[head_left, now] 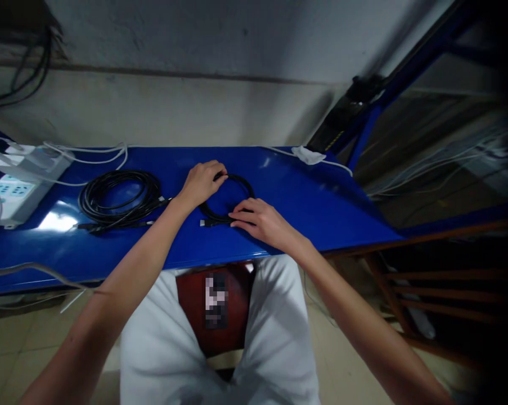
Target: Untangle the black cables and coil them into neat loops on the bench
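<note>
A black cable (243,183) lies in a small loop on the blue table (296,214), its plug end pointing left near the front edge. At the loop's upper left, my left hand (205,179) has its fingers closed on the cable. My right hand (260,220) pinches the lower right of the same loop, close to the plug. Left of my left forearm, a larger coil of black cable (121,197) rests on the table, with several connector ends beside it.
A white power strip (15,194) with white cords stands at the table's left end. Toward the back right are a crumpled white item (308,155) on a white cord and a black box (342,115) leaning by the blue frame. A wall runs behind the table.
</note>
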Available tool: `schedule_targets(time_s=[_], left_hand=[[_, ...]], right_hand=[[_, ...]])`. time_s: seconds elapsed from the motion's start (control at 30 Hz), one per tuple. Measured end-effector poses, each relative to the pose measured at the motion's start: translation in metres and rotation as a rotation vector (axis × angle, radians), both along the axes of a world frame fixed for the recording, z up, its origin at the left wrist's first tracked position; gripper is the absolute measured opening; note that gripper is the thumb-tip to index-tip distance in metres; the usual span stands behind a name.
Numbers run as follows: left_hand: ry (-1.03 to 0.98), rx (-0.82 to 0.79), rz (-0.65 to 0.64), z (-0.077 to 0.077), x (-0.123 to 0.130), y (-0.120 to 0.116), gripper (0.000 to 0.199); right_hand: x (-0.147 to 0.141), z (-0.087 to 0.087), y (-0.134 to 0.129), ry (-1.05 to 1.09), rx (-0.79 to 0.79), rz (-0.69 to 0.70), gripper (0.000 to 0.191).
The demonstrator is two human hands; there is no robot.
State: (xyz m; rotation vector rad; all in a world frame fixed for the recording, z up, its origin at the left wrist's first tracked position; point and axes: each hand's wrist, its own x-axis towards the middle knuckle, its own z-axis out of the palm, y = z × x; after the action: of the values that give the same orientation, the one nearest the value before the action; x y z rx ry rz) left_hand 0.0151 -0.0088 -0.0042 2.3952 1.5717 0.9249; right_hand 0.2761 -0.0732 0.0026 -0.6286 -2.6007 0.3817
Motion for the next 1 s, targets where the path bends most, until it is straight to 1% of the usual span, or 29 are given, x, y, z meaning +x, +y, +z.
schedule_targets(time_s=[0.07,0.13,0.2,0.27,0.3,0.37,0.43,0.5,0.53,0.57,0.63,0.7,0.73,0.8,0.87,0.97,1.0], left_hand=[[-0.021,-0.007,-0.009,0.0,0.003,-0.003,0.01],[-0.042,-0.008,-0.014,0.004,0.006,-0.008,0.01],[-0.063,0.008,-0.02,0.014,0.005,-0.013,0.01],[-0.078,0.038,-0.022,0.032,-0.003,-0.018,0.01],[-0.083,0.053,-0.021,0.043,-0.011,-0.021,0.009],[-0.078,0.07,-0.011,0.066,-0.035,-0.025,0.008],[-0.059,0.065,0.027,0.087,-0.071,-0.029,0.007],[-0.003,0.032,0.086,0.1,-0.114,-0.032,0.01],[0.019,0.008,0.108,0.102,-0.137,-0.034,0.012],[0.033,-0.022,0.138,0.102,-0.159,-0.037,0.015],[0.041,-0.084,0.221,0.094,-0.198,-0.043,0.028],[0.017,-0.115,0.252,0.08,-0.225,-0.05,0.046],[0.005,-0.122,0.249,0.072,-0.234,-0.053,0.056],[-0.039,-0.123,0.233,0.058,-0.244,-0.06,0.073],[-0.09,-0.12,0.218,0.047,-0.245,-0.064,0.083],[-0.152,-0.118,0.214,0.037,-0.239,-0.066,0.086],[-0.167,-0.118,0.217,0.035,-0.236,-0.066,0.084]], right_hand=[[-0.002,-0.006,-0.003,0.018,0.037,-0.003,0.025],[-0.003,-0.002,-0.007,0.003,0.078,0.008,0.023],[-0.004,0.011,-0.012,-0.031,0.124,0.019,0.022],[-0.01,0.029,-0.017,-0.057,0.17,0.032,0.022],[-0.016,0.038,-0.02,-0.06,0.188,0.04,0.021],[-0.037,0.057,-0.022,-0.033,0.211,0.059,0.022],[-0.072,0.071,-0.022,0.024,0.212,0.084,0.022],[-0.118,0.077,-0.019,0.058,0.185,0.106,0.02],[-0.144,0.076,-0.018,0.057,0.173,0.124,0.019],[-0.17,0.074,-0.016,0.045,0.163,0.139,0.018],[-0.217,0.063,-0.015,0.016,0.122,0.149,0.017],[-0.252,0.048,-0.016,-0.038,0.092,0.135,0.014],[-0.263,0.041,-0.018,-0.07,0.085,0.123,0.015],[-0.275,0.029,-0.025,-0.107,0.087,0.102,0.019],[-0.275,0.021,-0.031,-0.118,0.12,0.105,0.026],[-0.264,0.016,-0.035,-0.11,0.196,0.142,0.042],[-0.259,0.015,-0.035,-0.108,0.217,0.157,0.044]])
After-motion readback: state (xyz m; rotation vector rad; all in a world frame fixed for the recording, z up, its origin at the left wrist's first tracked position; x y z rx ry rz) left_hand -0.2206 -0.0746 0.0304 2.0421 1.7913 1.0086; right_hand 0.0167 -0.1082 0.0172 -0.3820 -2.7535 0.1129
